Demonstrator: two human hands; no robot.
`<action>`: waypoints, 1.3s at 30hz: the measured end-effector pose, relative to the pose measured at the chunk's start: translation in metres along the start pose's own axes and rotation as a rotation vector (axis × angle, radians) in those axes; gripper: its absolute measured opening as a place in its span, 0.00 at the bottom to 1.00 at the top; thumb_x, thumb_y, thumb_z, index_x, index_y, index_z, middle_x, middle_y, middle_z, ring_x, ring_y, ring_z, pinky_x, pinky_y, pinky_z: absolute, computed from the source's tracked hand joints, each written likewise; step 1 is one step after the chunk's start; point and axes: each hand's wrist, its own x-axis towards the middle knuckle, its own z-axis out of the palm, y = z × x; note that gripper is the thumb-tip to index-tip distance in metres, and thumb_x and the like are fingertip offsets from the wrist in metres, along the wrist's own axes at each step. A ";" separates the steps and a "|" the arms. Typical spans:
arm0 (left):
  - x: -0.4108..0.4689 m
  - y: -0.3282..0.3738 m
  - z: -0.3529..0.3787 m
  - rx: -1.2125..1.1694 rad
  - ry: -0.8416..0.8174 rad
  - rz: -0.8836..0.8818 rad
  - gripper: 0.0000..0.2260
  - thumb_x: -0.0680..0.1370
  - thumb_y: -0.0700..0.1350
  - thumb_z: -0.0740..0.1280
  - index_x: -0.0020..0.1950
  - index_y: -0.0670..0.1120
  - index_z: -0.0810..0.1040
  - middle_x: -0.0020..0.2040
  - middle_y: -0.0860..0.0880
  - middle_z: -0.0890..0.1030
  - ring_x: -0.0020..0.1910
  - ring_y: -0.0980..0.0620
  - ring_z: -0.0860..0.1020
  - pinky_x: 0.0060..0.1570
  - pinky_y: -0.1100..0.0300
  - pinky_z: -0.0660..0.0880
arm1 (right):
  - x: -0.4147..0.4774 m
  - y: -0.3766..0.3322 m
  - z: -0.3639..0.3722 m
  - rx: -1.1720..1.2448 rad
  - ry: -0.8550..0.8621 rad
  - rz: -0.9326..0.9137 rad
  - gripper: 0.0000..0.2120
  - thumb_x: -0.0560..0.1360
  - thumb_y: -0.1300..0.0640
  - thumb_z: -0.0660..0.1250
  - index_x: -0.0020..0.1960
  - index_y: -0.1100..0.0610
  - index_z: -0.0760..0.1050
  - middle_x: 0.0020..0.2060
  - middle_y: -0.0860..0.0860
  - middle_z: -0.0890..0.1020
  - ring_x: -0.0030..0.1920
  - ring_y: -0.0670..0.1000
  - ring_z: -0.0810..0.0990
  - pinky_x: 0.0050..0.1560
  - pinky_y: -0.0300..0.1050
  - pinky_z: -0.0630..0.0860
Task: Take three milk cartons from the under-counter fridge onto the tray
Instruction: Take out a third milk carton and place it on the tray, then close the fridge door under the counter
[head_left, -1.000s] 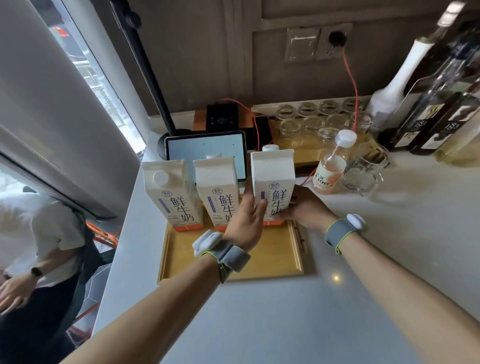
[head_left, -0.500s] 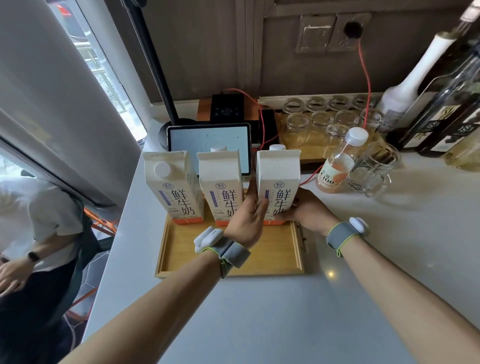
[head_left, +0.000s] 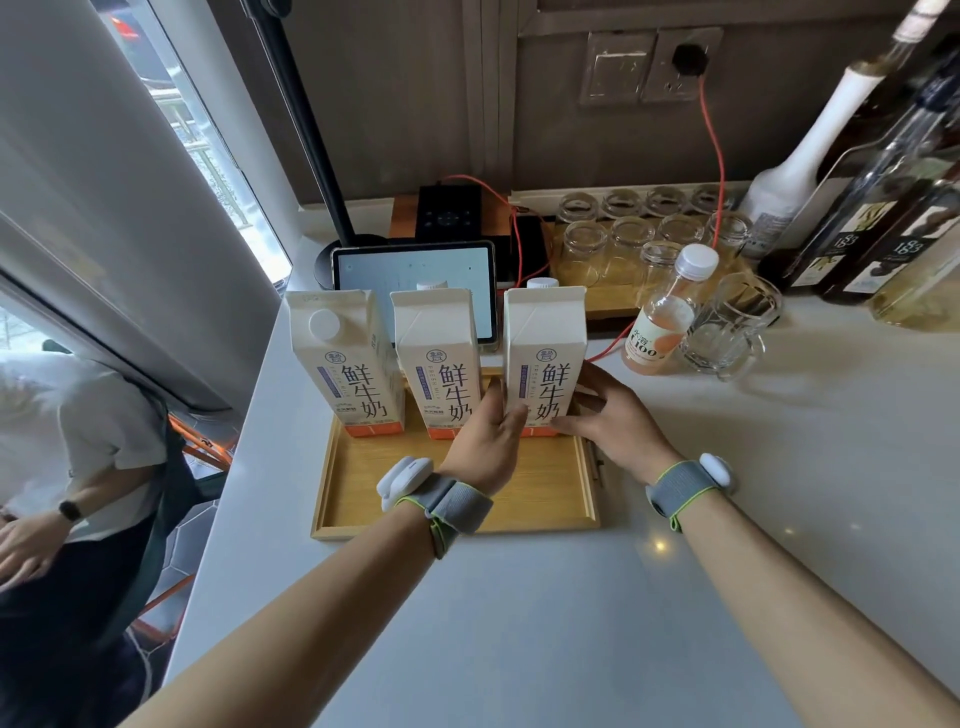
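Both hands, left (head_left: 488, 441) and right (head_left: 608, 421), loosely cupping third carton (head_left: 544, 358) on tray (head_left: 457, 514). Could topple onto bottle (head_left: 665, 317) if released carelessly.

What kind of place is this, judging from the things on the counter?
Probably a café or drinks bar counter: syrup bottles stand along the wall, rows of upturned glasses sit on a wooden rack, and a tablet screen stands behind the milk cartons.

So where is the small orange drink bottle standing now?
The small orange drink bottle stands on the white counter, right of the three milk cartons, directly beside the glass mug.
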 end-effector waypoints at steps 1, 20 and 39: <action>-0.006 -0.001 0.001 0.010 -0.015 -0.013 0.15 0.84 0.42 0.57 0.69 0.40 0.70 0.71 0.43 0.76 0.71 0.46 0.72 0.70 0.53 0.70 | -0.007 0.001 -0.001 0.019 0.034 0.008 0.39 0.68 0.58 0.80 0.75 0.51 0.68 0.67 0.47 0.80 0.65 0.45 0.79 0.67 0.48 0.75; -0.125 -0.018 0.037 0.016 -0.304 0.080 0.06 0.80 0.45 0.64 0.48 0.46 0.80 0.44 0.49 0.86 0.42 0.51 0.85 0.39 0.57 0.78 | -0.247 0.007 0.059 0.337 0.465 0.211 0.05 0.80 0.55 0.68 0.52 0.54 0.81 0.43 0.49 0.88 0.44 0.49 0.87 0.45 0.42 0.80; -0.275 -0.167 0.159 0.295 -0.984 -0.107 0.09 0.76 0.45 0.65 0.36 0.51 0.79 0.42 0.44 0.83 0.38 0.46 0.80 0.42 0.52 0.78 | -0.489 0.141 0.250 1.342 1.223 0.776 0.13 0.84 0.49 0.58 0.54 0.57 0.76 0.49 0.53 0.84 0.47 0.52 0.84 0.46 0.47 0.79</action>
